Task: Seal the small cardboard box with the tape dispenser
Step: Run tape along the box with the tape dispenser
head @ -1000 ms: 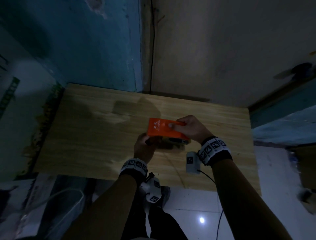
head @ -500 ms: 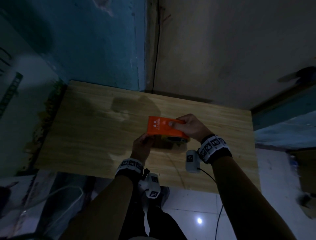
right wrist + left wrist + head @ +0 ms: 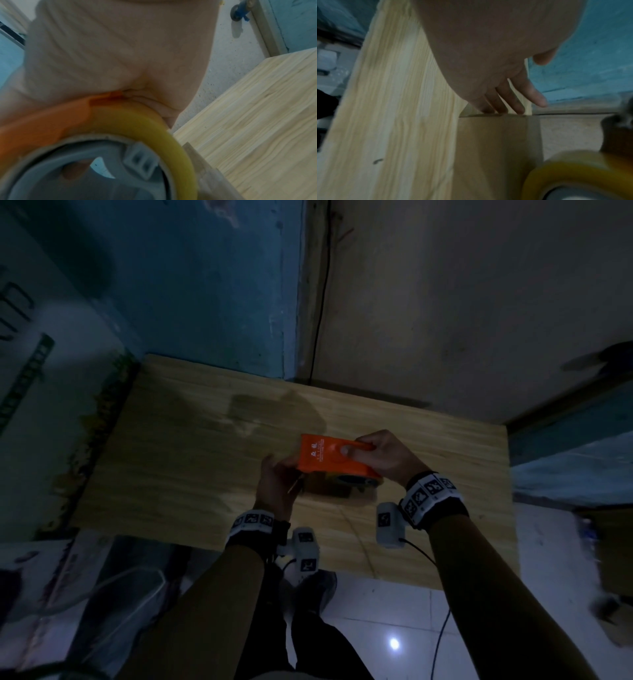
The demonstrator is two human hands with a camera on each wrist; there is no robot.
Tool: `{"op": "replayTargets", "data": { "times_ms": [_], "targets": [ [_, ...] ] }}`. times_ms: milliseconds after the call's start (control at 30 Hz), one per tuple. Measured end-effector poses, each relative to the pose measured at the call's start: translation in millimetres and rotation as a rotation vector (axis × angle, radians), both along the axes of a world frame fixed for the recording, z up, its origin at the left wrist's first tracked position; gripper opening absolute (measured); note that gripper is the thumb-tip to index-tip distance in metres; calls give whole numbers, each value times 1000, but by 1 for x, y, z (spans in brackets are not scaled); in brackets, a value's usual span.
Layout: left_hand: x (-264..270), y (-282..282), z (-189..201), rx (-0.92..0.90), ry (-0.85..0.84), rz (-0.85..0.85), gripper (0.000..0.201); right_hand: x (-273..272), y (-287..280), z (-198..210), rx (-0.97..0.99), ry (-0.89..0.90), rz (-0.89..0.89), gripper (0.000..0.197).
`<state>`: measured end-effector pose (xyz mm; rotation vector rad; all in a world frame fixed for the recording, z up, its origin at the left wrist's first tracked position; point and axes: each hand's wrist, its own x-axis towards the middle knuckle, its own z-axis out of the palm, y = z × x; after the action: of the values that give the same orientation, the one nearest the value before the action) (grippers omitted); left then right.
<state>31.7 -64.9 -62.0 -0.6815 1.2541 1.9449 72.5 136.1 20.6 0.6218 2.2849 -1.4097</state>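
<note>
1. Two hands meet over the wooden table (image 3: 178, 453), a little right of its middle, and we see both of them busy with the same small cardboard box (image 3: 496, 146).
2. Our right hand (image 3: 383, 457) is wrapped round the orange tape dispenser (image 3: 329, 458), thumb pressed on its flat upper side, holding it on top of the box.
3. From the head view the box is almost wholly hidden under the dispenser (only a dark edge shows below it); the left wrist view shows its brown side standing on the table.
4. Our left hand (image 3: 277, 484) sits at the box's left end, just beside the dispenser. In the left wrist view its fingers (image 3: 503, 102) reach down straight, their tips touching the box's far edge; they are not curled round anything.
5. A yellowish tape roll (image 3: 142, 121) sits in the dispenser on a grey hub (image 3: 96, 169), close against our right palm.
6. Beyond the table's far edge stand a blue wall (image 3: 191, 285) on the left and a pale wall (image 3: 479, 302) on the right.
7. White floor tiles (image 3: 394, 611) lie at the near side.
</note>
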Motion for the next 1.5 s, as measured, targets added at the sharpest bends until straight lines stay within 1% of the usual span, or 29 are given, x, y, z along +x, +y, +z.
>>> {"op": "replayTargets", "data": {
  "times_ms": [33, 100, 167, 233, 300, 333, 467, 633, 767, 900, 1067, 1200, 1333, 1400, 1500],
  "targets": [
    [-2, 0, 0, -33, 3, -16, 45, 0, 0, 0, 8, -1, 3, 31],
    [-4, 0, 3, -121, 3, -9, 40, 1, 1, -1, 20, 2, 5, 40],
    [-4, 0, 5, -150, -12, 14, 38, 1, 1, -1, 19, 2, -4, 44],
    [-3, -1, 4, -149, 0, 8, 29, 1, 2, -1, 8, 2, -9, 44],
    [0, -1, 8, -152, 20, -11, 14, 1, 2, 0, -3, -6, -11, 39],
    [2, 0, 10, -158, 24, -12, 13, 0, 2, 1, -7, -8, -11, 36],
    [6, -1, 8, -179, 31, -15, 20, -4, 2, 6, 32, -21, 22, 31],
    [11, -2, 3, -229, 35, -43, 19, -5, 6, 7, 104, -13, 64, 35],
    [10, 1, 4, -281, 37, -58, 15, -4, 7, 7, 99, 19, 53, 34],
    [10, 3, 4, -324, 46, -101, 16, -2, 10, 4, 117, 32, 68, 42],
    [14, 3, -4, -359, 79, -142, 19, 2, 9, -3, 154, 39, 80, 47],
    [15, 5, -6, -387, 79, -152, 20, 4, 5, -6, 201, 49, 82, 59],
    [14, 9, -7, -401, 69, -161, 19, 5, 5, -9, 218, 54, 99, 64],
    [11, 11, -7, -420, 40, -181, 18, 5, 5, -10, 229, 49, 103, 64],
    [9, 13, -13, -428, -7, -198, 21, 4, 3, -10, 235, 43, 74, 58]
  ]
}}
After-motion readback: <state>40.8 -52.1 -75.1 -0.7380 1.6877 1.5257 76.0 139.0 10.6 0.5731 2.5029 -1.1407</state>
